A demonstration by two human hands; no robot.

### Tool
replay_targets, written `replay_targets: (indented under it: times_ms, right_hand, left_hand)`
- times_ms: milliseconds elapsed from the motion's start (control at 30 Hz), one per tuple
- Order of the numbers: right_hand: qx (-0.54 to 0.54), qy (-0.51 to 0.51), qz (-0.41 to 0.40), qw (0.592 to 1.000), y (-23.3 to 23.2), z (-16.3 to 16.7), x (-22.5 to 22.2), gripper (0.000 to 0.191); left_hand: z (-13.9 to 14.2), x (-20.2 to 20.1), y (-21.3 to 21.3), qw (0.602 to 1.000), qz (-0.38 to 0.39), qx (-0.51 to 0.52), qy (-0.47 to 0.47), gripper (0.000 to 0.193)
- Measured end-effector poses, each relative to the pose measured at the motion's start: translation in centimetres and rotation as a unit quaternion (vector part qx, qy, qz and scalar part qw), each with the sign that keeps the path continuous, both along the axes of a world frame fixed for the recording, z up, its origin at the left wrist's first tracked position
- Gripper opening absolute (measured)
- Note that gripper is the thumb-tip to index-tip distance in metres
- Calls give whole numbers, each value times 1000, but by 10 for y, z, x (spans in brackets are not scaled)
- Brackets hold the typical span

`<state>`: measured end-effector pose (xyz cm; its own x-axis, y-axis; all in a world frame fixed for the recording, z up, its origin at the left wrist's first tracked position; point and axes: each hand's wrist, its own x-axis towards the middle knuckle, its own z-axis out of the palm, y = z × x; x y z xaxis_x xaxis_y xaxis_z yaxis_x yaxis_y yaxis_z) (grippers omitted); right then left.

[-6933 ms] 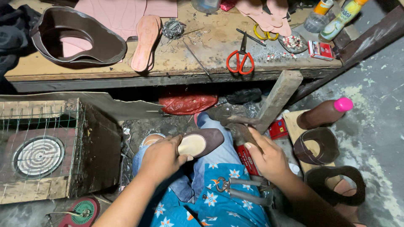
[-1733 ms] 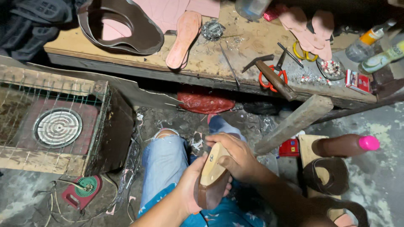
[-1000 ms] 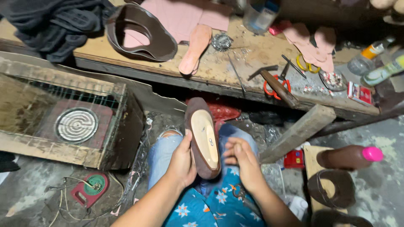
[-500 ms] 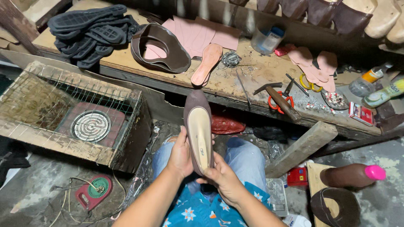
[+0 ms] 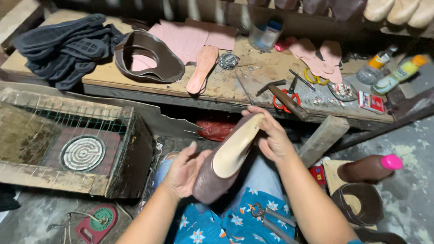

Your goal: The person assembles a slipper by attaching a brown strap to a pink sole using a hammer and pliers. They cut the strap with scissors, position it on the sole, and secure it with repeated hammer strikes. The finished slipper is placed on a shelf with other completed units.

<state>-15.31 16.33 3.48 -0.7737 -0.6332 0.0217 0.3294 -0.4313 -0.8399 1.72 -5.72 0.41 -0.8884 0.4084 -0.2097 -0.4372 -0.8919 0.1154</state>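
Shoe (image 5: 228, 165): brown upper on a last, pale insole face up, held tilted over the lap, toe end up toward the surface (image 5: 253, 86), heel end low.

Step in hand, by judgement: upper pulled over the last, edge being checked or pressed along the insole. Next move, by judgement: firm grip at the heel, steady pull or press at the toe edge, perhaps a tool from the lap.

Left hand (image 5: 183, 174): cupped under the heel end, palm against the brown side, fingers (image 5: 192, 151) half curled, thumb near the insole edge; grasping the shoe.

Right hand (image 5: 271, 135): wrapped over the toe end, fingers (image 5: 257, 113) bent around the tip, pinching the edge; grasping the shoe.

Lap: blue flowered cloth, pincers (image 5: 266, 217) lying on it, just below the shoe.

Surface beyond: hammer (image 5: 282, 95) and red-handled scissors (image 5: 282, 101) near the right hand; pink insole (image 5: 202, 68); brown cut upper (image 5: 149, 56); pink sheets (image 5: 190, 38); stack of dark soles (image 5: 68, 47) at far left; bottles (image 5: 389, 72) at far right.

Floor, left: wire-fronted box with a coil heater (image 5: 82, 153). Floor, right: brown bottle with pink cap (image 5: 368, 167), another brown upper (image 5: 357, 203).
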Motion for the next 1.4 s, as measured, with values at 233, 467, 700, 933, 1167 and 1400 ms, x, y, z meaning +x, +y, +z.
replay_targets:
  times_ms: [233, 467, 700, 933, 1167, 1400]
  right_hand:
    - [148, 9, -10, 989, -38, -1, -2, 56]
    - [268, 3, -3, 964, 17, -32, 17, 48]
    - [337, 6, 35, 941, 48, -87, 68, 44]
    - [260, 100, 36, 960, 28, -65, 85, 81]
    - [94, -28, 125, 987, 6, -54, 74, 70]
    - [65, -71, 78, 992, 4, -86, 124, 50]
  left_hand:
    - [-10, -22, 30, 990, 12, -81, 111, 74]
    - [-22, -32, 0, 989, 84, -95, 76, 71]
    - [-33, -19, -8, 989, 98, -106, 21, 60]
    - [-49, 16, -16, 993, -3, -113, 26, 60]
    - [-33, 58, -18, 995, -65, -66, 44, 72]
    - [-18, 83, -53, 972, 201, -73, 99, 88]
